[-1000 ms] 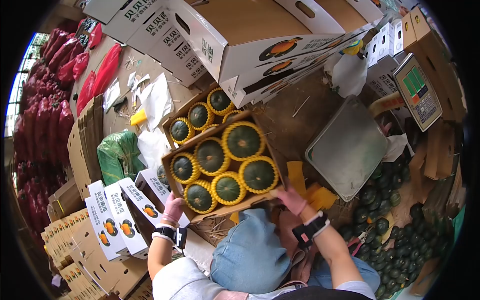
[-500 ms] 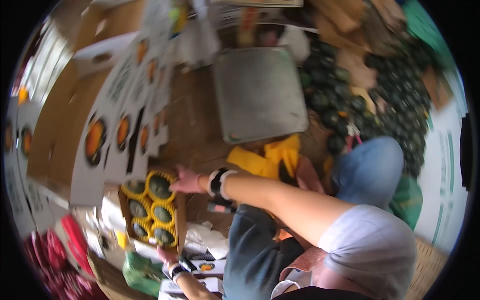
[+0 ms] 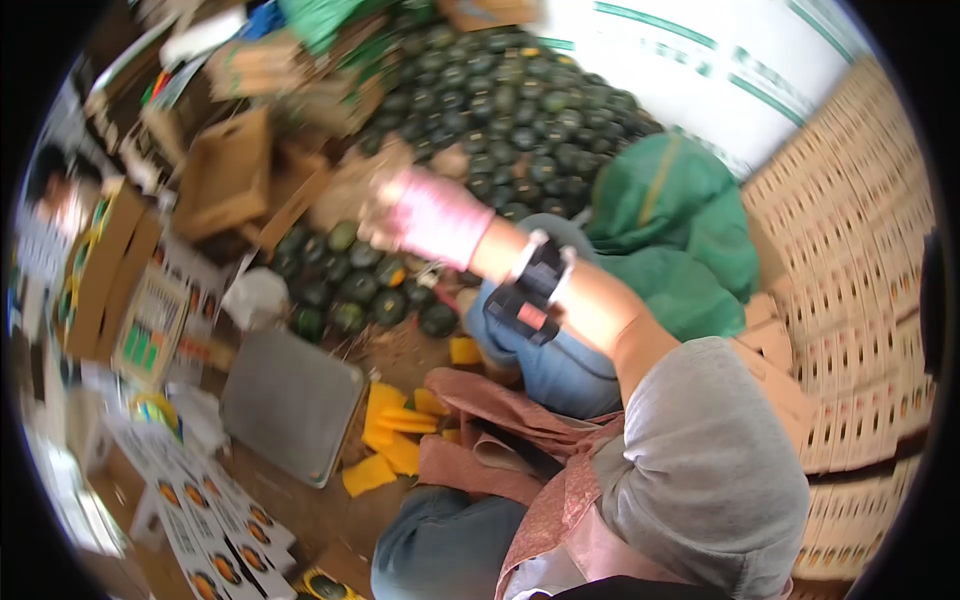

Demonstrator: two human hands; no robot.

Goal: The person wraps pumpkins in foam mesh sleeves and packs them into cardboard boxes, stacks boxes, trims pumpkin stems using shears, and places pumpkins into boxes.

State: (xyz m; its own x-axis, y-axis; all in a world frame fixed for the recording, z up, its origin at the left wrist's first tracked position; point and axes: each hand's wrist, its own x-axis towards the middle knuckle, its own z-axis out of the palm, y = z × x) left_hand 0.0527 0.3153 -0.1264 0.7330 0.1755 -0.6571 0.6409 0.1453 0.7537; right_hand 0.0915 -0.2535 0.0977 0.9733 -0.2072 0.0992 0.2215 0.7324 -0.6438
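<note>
My right hand [image 3: 425, 218], in a pink glove, is raised in front of me over the near side of a heap of dark green squashes [image 3: 520, 110]. Motion smears its fingers, so I cannot tell whether they hold anything. A black device [image 3: 525, 310] is strapped at that wrist. Below the hand, a smaller group of squashes [image 3: 360, 285] lies on the floor beside my knee. At the bottom edge, part of a squash in a yellow foam net [image 3: 325, 585] shows. My left hand is out of view.
A metal scale platform [image 3: 290, 405] with a display unit [image 3: 150, 325] stands at left. Yellow foam nets [image 3: 390, 430] lie near my knees. Printed cartons [image 3: 205, 530], a green sack [image 3: 675, 235] and stacked boxes [image 3: 850, 280] surround me. Another person [image 3: 60, 200] is at the far left.
My view has swung right, toward the squash heap. My right hand has left the box of netted squashes and risen over the heap. My left hand, earlier at that box, has left view.
</note>
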